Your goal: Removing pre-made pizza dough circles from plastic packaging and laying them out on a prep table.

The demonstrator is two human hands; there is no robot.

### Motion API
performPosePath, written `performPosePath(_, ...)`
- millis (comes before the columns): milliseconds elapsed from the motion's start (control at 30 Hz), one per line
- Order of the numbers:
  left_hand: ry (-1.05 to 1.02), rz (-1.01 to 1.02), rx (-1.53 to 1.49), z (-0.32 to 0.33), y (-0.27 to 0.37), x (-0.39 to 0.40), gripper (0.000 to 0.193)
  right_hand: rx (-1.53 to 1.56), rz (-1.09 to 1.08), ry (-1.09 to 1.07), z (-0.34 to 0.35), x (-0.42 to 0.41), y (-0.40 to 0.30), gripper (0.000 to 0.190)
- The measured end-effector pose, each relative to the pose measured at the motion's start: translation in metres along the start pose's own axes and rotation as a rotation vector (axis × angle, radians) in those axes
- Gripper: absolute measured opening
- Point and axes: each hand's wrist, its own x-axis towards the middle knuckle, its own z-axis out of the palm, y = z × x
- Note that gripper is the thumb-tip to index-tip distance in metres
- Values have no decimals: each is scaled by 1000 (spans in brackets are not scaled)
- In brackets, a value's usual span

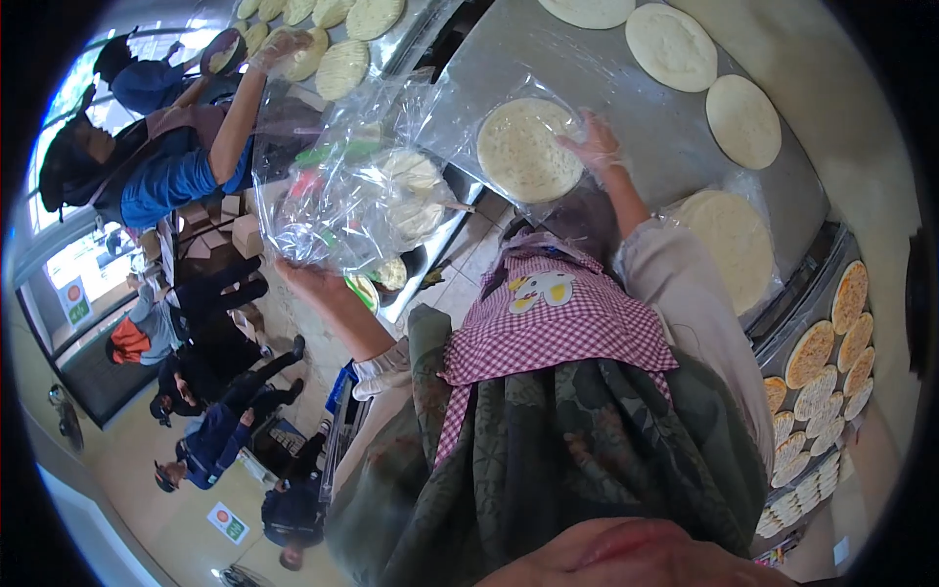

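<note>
My left hand (315, 286) holds up a crumpled clear plastic bag (352, 213), which hides most of the fingers. Through the bag I make out a tray with pale cheese-like food (411, 194) and something red and green. My right hand (598, 143), in a clear glove, grips the right edge of a round pale pizza base (528, 150), thumb over its rim. Clear plastic lies around and under this base, at the near edge of the metal table (631, 125). How far the fingers reach beneath it is hidden.
More pale bases (743, 121) lie along the table's far side. At right, a plastic-covered base (726, 249) sits near a lower tray of topped pizzas (810, 356). A co-worker's gloved hand (282, 48) reaches over topped bases (342, 70). Several people stand on the left.
</note>
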Motion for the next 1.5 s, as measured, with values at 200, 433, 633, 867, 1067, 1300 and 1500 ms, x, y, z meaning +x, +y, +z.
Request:
performPosePath(200,-85,281,72,5,-8,-17,44,58,277,-367,-17,-2,-16,69)
performPosePath(433,-138,375,346,77,-15,-77,56,1046,197,-235,-71,-38,19,60)
performPosePath(633,-360,333,317,118,-48,-89,57,1232,389,74,-178,-81,29,58)
performPosePath(867,-829,-58,252,142,-120,-73,64,1507,262,28,-167,-78,-46,48)
performPosePath(1067,-1025,-640,30,123,-86,-96,73,1437,417,82,-136,-79,-111,49)
performPosePath(1300,-1067,-518,227,106,-90,-93,45,787,-1,364,-151,-79,-108,40)
performPosePath(1500,-1116,-477,261,102,-92,-85,44,243,-542,311,-207,-23,-146,35)
